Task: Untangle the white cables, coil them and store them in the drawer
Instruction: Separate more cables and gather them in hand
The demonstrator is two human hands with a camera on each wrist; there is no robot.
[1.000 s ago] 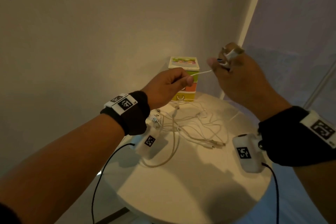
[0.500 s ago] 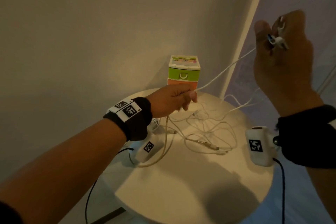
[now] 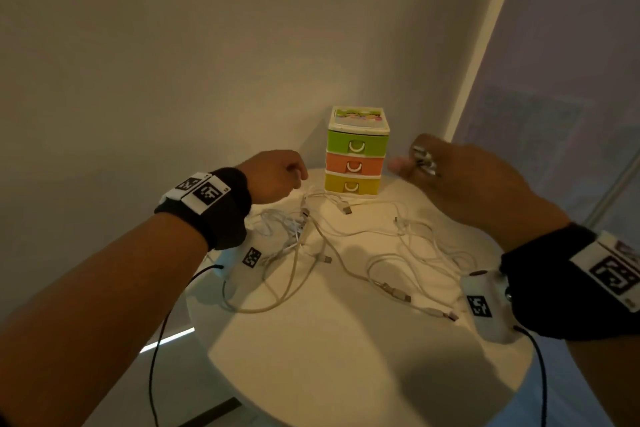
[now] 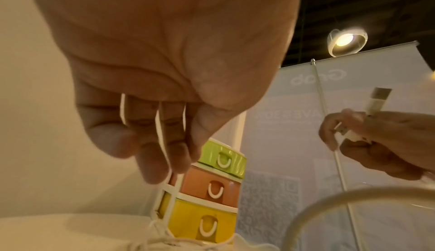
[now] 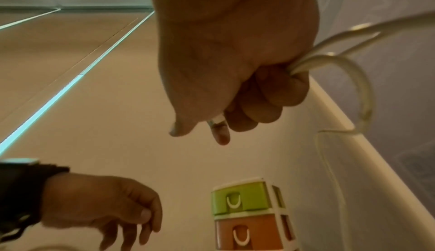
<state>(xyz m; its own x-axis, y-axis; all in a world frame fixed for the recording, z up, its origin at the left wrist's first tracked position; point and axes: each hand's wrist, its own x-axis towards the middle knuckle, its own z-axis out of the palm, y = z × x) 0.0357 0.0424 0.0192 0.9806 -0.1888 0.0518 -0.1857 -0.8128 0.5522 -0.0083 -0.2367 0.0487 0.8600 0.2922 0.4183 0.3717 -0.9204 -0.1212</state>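
Several white cables (image 3: pixel 349 236) lie tangled on the round white table (image 3: pixel 346 374). A small drawer unit (image 3: pixel 356 152) with shut green, orange and yellow drawers stands at the table's back edge. My right hand (image 3: pixel 412 166) hovers to the right of it, fist closed round a white cable (image 5: pixel 329 63); two USB plugs (image 4: pixel 379 100) stick out past the fingers. My left hand (image 3: pixel 294 177) hangs left of the unit, just above the tangle. In the left wrist view thin cable strands (image 4: pixel 162 130) run through its curled fingers (image 4: pixel 150 162) down to the table.
A plain wall closes in behind and to the left of the table, and a pale banner (image 3: pixel 554 80) stands to the right. The drawer unit sits in that corner. White wrist camera boxes (image 3: pixel 485 305) with black leads hang under both wrists.
My right hand has dropped from high on the right to beside the drawer unit, still gripping the plugs. The cable stretched between my hands has gone slack onto the table.
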